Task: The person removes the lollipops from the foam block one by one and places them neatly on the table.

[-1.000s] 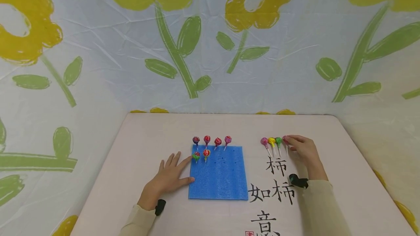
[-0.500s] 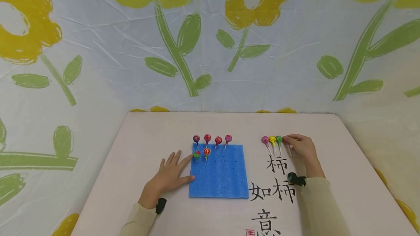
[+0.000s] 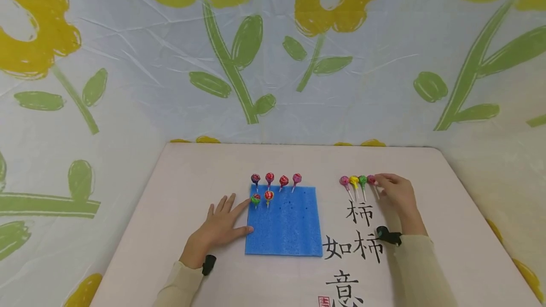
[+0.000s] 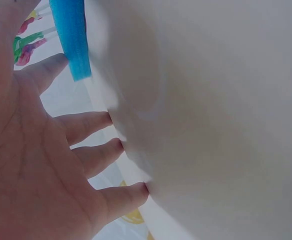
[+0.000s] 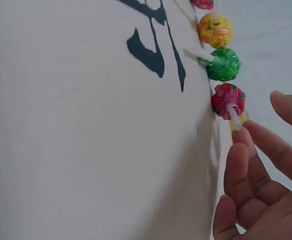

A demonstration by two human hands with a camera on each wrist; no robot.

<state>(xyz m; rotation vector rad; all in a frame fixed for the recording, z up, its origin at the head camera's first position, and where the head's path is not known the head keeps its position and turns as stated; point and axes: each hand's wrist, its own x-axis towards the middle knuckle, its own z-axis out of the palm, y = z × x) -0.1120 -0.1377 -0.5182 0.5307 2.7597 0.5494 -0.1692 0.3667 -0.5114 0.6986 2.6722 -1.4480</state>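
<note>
Your left hand [image 3: 222,225], fingers spread, touches the blue square foam board [image 3: 283,231], likely steadying it; your right hand [image 3: 400,194], fingers parted, is beside the round red-wrapped lollipop [image 5: 228,98] rightmost on the pale desk [image 3: 196,169].

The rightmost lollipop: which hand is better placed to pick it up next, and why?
Probably the right hand, beside the rightmost lollipop, while the left hand sits at the left edge of the blue board.

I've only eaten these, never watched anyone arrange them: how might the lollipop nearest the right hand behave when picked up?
The lollipop may roll if nudged, since one end is round. Its thin stick looks straight, so probably stiff. The crinkled wrapper might slide slightly.
</note>
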